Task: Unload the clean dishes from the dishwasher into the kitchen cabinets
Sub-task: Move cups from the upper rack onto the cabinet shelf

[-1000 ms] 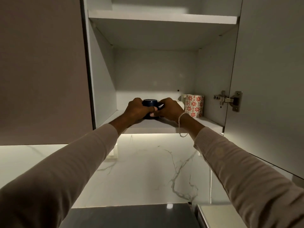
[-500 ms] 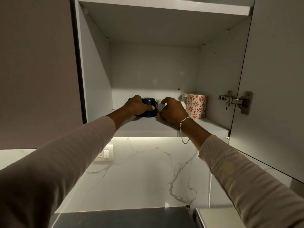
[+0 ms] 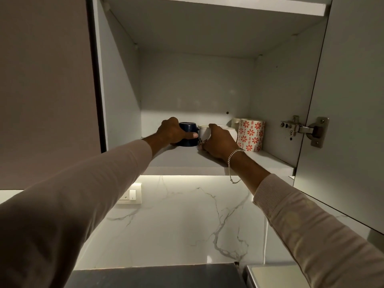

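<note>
Blue mug (image 3: 188, 134) upright on the lower cabinet shelf (image 3: 182, 159), gripped by left hand (image 3: 172, 133); just beside it, one white printed mug (image 3: 204, 135), gripped by right hand (image 3: 218, 142). Both arms stretched upward. One flowered mug (image 3: 251, 135) farther right; plain white ones behind, count unclear.

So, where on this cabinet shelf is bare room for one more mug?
Bare: the shelf's front strip, before the blue mug, and its front right corner, before the flowered mug. Crowded: the back, where blue mug, white mug and flowered mug stand close.

Right hand (image 3: 220, 143) has left blue mug (image 3: 187, 129); now grips white mug (image 3: 204, 133).
</note>
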